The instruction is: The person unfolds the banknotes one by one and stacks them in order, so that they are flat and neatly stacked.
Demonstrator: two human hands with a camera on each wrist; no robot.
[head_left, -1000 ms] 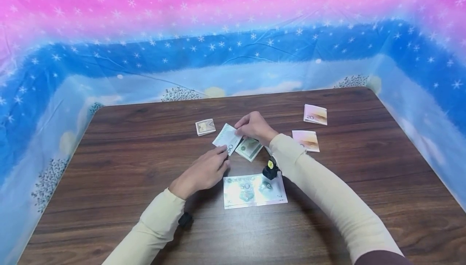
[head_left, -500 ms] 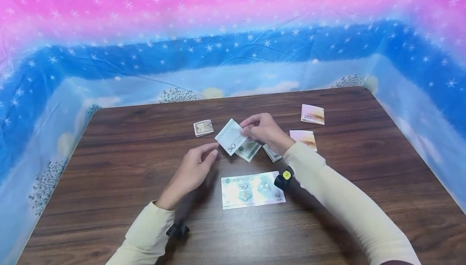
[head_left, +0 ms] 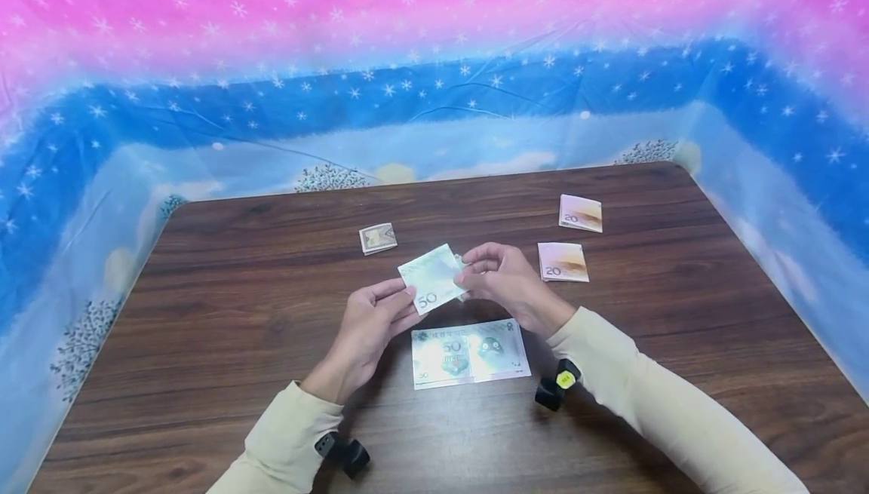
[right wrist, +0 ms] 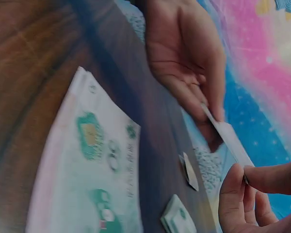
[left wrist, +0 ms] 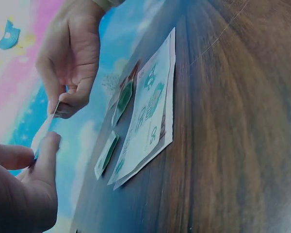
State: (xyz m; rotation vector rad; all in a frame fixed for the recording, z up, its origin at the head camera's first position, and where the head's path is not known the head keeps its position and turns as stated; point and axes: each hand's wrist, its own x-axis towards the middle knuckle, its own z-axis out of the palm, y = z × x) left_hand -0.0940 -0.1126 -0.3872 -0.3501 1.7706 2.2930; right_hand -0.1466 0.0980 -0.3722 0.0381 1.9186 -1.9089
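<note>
A folded green 50 banknote (head_left: 431, 277) is held above the table between both hands. My left hand (head_left: 366, 320) pinches its lower left corner between thumb and fingers. At its right edge, my right hand (head_left: 517, 286) pinches it the same way. Seen edge-on in the right wrist view, the folded note (right wrist: 233, 143) stretches between the two sets of fingertips. Just below the hands, an opened-out 50 banknote (head_left: 468, 357) lies flat on the table with a crease down its middle. The held note and right hand largely hide another folded green note (right wrist: 178, 218).
A small folded brownish note (head_left: 378, 238) lies at the back left of the wooden table (head_left: 224, 313). At the back right are two folded 20 banknotes, one farther (head_left: 580, 213) and one nearer (head_left: 563, 262). A snowflake-patterned cloth (head_left: 434, 87) hangs around the table.
My right hand has lifted the folded 50 note and brought it nearer and level. The left hand let go of it, drew back, then took its left corner again.
</note>
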